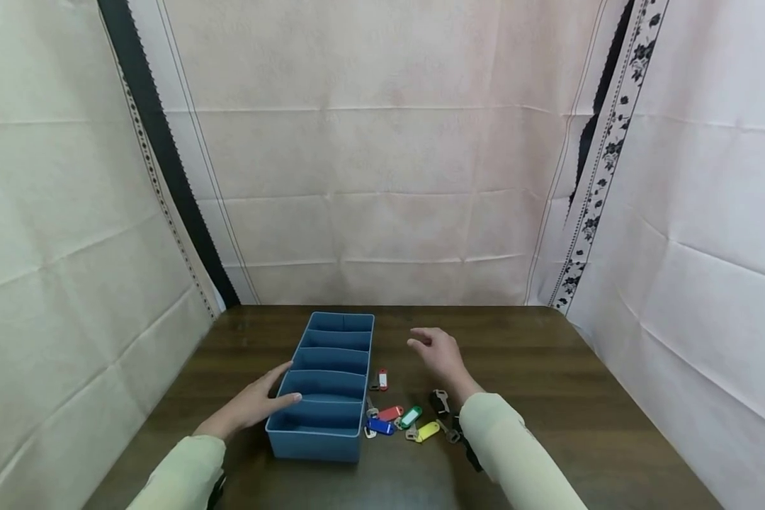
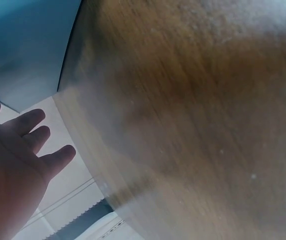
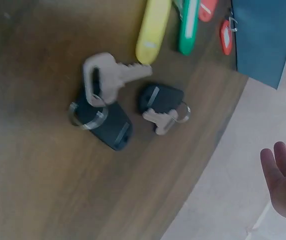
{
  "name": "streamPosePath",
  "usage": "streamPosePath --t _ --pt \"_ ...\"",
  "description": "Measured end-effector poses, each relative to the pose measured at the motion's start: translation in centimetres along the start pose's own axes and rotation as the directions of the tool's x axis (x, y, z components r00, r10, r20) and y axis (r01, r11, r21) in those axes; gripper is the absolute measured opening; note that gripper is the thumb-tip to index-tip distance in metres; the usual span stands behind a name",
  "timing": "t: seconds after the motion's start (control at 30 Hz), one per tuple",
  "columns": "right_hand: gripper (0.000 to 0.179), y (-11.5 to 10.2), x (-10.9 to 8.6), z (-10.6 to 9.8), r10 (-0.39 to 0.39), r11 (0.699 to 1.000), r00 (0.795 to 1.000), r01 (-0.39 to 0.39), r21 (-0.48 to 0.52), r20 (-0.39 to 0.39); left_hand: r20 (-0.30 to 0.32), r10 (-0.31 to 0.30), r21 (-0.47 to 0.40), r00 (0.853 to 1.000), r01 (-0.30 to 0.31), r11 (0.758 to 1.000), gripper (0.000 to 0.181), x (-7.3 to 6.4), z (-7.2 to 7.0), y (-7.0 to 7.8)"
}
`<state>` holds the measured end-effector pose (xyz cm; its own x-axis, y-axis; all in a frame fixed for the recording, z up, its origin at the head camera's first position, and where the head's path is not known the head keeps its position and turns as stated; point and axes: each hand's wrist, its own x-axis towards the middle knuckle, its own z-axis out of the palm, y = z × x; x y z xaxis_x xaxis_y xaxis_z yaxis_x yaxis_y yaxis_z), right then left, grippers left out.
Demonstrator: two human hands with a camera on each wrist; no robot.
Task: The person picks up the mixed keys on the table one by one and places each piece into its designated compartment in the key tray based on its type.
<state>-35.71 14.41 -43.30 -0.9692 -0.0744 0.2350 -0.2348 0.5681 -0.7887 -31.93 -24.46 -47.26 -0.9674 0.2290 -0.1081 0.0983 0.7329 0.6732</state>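
Note:
A long blue divided bin (image 1: 315, 445) stands on the table, its row of compartments running away from me. My left hand (image 1: 248, 405) is at its left side, thumb over the rim and fingers loosely spread in the left wrist view. Held above the table right of the bin, my right hand (image 1: 443, 356) has loosely bent fingers and nothing visible in them. Keys with coloured tags lie between: red tag (image 1: 391, 413), blue tag (image 1: 380, 426), green tag (image 1: 411, 416), yellow tag (image 1: 428, 431) and a farther red-and-white tag (image 1: 382, 380). Black key tags (image 3: 105, 122) lie near my right forearm.
The brown wooden table (image 1: 516, 340) has rounded far corners. White cloth sheets (image 1: 389, 156) hang behind it and on both sides, one with a black floral border.

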Motion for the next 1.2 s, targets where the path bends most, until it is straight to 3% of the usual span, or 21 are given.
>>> streamPosePath --t 0.4,0.77,0.97,1.2 --pt "0.033 0.3 -3.8 1.5 -0.001 0.999 1.000 0.000 -0.047 -0.020 -0.002 -0.011 -0.025 1.000 0.011 1.000 0.088 0.4 0.4 -0.3" --pt "0.030 0.6 -8.6 5.2 0.034 0.997 0.999 -0.035 -0.064 -0.013 0.003 -0.015 -0.020 1.000 0.015 1.000 0.088 0.1 0.1 -0.2" --pt "0.021 0.1 -9.3 7.2 -0.030 0.985 0.999 0.028 -0.171 -0.012 0.005 -0.017 -0.022 1.000 0.017 1.000 0.089 0.3 0.0 -0.1" --pt "0.015 -0.7 -9.8 9.0 -0.002 0.976 0.999 -0.007 -0.219 -0.044 0.005 -0.025 -0.015 1.000 0.025 1.000 0.090 0.0 -0.1 0.0"
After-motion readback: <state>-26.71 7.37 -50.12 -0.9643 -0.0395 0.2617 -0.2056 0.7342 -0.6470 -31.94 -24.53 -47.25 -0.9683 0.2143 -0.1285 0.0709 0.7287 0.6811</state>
